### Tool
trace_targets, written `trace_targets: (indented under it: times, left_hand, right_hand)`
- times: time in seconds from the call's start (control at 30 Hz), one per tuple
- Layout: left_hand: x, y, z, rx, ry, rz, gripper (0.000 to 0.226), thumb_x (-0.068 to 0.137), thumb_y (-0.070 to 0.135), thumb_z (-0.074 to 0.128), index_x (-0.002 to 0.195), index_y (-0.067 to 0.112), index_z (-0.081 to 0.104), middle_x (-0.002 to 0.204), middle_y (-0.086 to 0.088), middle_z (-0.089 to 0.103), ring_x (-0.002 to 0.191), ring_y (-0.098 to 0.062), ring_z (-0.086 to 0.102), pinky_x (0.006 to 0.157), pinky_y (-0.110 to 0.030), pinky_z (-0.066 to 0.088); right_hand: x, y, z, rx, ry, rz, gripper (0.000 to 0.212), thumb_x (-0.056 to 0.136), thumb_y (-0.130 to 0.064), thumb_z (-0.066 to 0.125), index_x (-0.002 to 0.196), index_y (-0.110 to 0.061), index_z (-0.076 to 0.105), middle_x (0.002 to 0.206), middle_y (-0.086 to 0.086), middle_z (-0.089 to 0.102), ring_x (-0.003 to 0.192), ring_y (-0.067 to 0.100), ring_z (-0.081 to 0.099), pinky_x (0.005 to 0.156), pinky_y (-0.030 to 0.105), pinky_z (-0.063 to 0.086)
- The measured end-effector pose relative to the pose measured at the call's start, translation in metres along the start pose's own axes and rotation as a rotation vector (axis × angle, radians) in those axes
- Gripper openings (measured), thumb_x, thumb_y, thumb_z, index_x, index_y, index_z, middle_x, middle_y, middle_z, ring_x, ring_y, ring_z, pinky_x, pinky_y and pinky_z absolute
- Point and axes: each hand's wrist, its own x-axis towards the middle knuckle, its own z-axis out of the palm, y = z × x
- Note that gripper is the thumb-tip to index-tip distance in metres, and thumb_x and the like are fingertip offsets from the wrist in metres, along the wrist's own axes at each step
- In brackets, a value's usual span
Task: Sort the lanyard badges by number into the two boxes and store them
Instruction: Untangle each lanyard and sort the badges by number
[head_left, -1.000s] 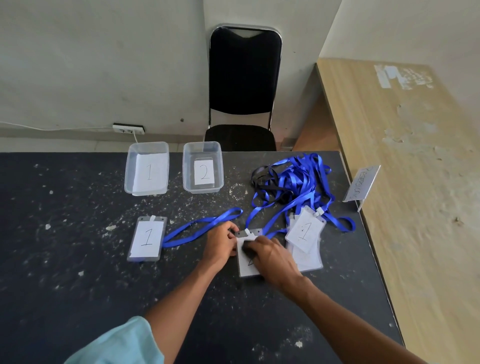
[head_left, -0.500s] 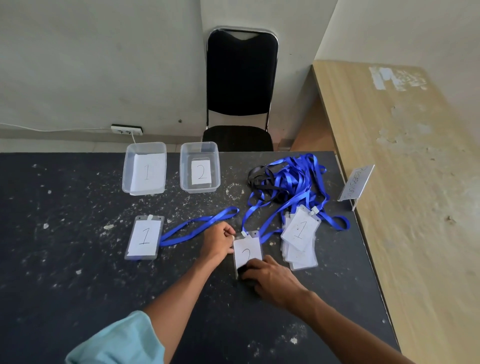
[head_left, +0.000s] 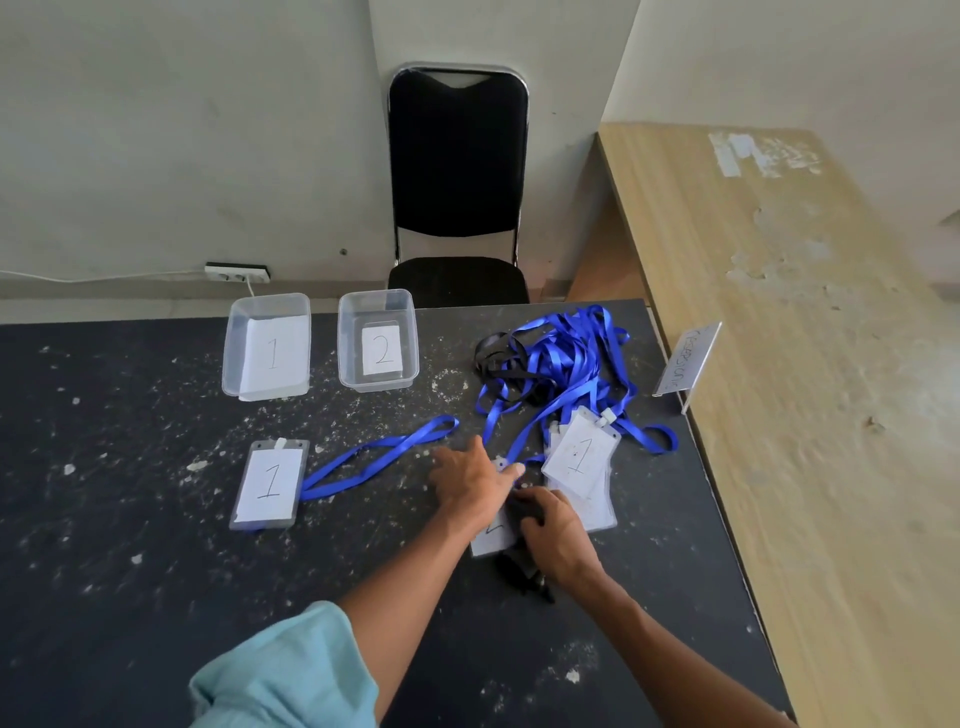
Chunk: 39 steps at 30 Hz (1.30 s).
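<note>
Badge 2 (head_left: 491, 538) beneath left hand (head_left: 470, 486), fingers (head_left: 475, 452) spread; right hand (head_left: 558, 538) fingers (head_left: 530, 500) curled on it.

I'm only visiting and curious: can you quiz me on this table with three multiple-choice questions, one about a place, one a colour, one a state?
1. Against the box marked 1, the box marked 2 stands: A left of it; B right of it; C stacked on it.
2. Most straps in the lanyard tangle are: A red; B blue; C green.
3. The lone badge marked 1 at the left: A lies flat on the table, untouched; B is gripped; C sits in a box.
Answers: B, side by side, 2 on the right. B, blue save one black strap. A, left hand and right hand are at the badge marked 2 instead.
</note>
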Motion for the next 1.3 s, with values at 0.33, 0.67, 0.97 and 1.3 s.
trace_targets:
  times: [0.33,0.67,0.97,1.3]
  left_hand:
    - [0.0,0.013,-0.005,-0.035,0.002,-0.066,0.094,0.072,0.053,0.071,0.14,0.013,0.022,0.132,-0.023,0.047,0.115,-0.037,0.055,0.092,-0.043,0.051]
    - [0.012,-0.058,-0.056,-0.882,-0.419,0.016,0.024,0.091,-0.013,0.052,0.109,0.001,0.063,0.106,-0.019,0.065,0.089,-0.026,0.066,0.082,-0.05,0.06]
    - [0.027,-0.083,-0.021,-0.693,-0.129,0.081,0.011,0.095,0.0,0.059,0.099,0.01,0.063,0.101,-0.016,0.067,0.086,-0.022,0.068,0.074,-0.033,0.062]
    - [0.036,-0.085,-0.022,-0.645,-0.091,0.148,0.025,0.092,-0.011,0.053,0.082,0.011,0.061,0.082,-0.012,0.066,0.068,-0.018,0.062,0.069,-0.032,0.06]
  right_hand:
    - [-0.01,0.011,-0.016,0.247,0.136,0.093,0.041,0.085,-0.004,0.048,0.111,-0.031,0.065,0.104,-0.005,0.066,0.086,0.006,0.061,0.07,0.019,0.049]
    - [0.003,-0.019,-0.016,0.014,0.023,-0.111,0.042,0.087,-0.004,0.05,0.122,-0.022,0.064,0.118,-0.004,0.058,0.104,0.008,0.052,0.089,0.014,0.035]
    - [0.004,-0.024,0.022,-0.604,-0.254,-0.37,0.043,0.096,-0.022,0.046,0.137,-0.035,0.05,0.135,-0.007,0.046,0.122,0.025,0.043,0.098,0.042,0.047]
    - [0.041,-0.05,0.028,-0.489,0.057,-0.192,0.038,0.098,-0.015,0.04,0.129,-0.028,0.058,0.129,0.0,0.05,0.119,0.029,0.043,0.092,0.043,0.048]
